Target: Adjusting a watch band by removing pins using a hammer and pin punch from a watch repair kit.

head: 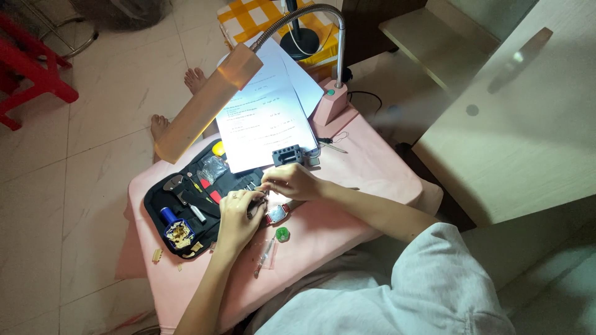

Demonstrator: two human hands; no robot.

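Watch under the lamp, both hands closed in on it

Hands meet right over the watch [277, 213], which lies on the pink table [372, 167] just right of the open black tool case [186, 205], low and flat, likely so the small work stays steady. The left hand [239, 214] curls over the watch from the case side, fingers drawn together as if pinching something thin against it; what exactly, I cannot tell from here. The right hand [292, 181] comes in from the far side of the watch, fingertips bunched and pressed close near the left hand's. The lamp head [208, 102] hangs beyond the case, probably swung in to throw light on the work. Papers [267, 111] lie behind the case, with a small black block [287, 155] at their near edge. The watch itself shows a squarish pale face and a reddish strap. A little green round piece [282, 234] sits just below it.
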